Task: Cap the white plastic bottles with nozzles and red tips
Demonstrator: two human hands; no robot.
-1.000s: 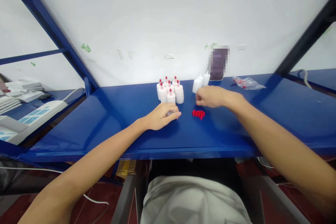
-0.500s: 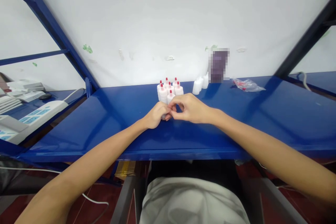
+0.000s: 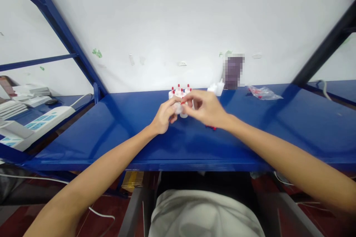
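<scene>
My left hand (image 3: 164,115) is closed around a small white squeeze bottle (image 3: 178,109), partly covered by the fingers. My right hand (image 3: 206,107) pinches a red tip cap (image 3: 183,103) at that bottle's top; whether the cap is seated cannot be made out. Just behind both hands stands a group of white bottles with red caps (image 3: 178,91), partly hidden by my fingers. A few loose red caps (image 3: 211,127) lie on the table below my right wrist.
White bottles without red caps (image 3: 217,89) stand farther back to the right. A clear plastic bag (image 3: 267,93) with red pieces lies beyond, near a blurred-out dark object (image 3: 233,72). On the left are a power strip (image 3: 41,124) and the blue rack post (image 3: 59,26).
My hands have lifted slightly from the tabletop, and the bottle and red cap between them now show. Loose red caps have come into sight under my right wrist.
</scene>
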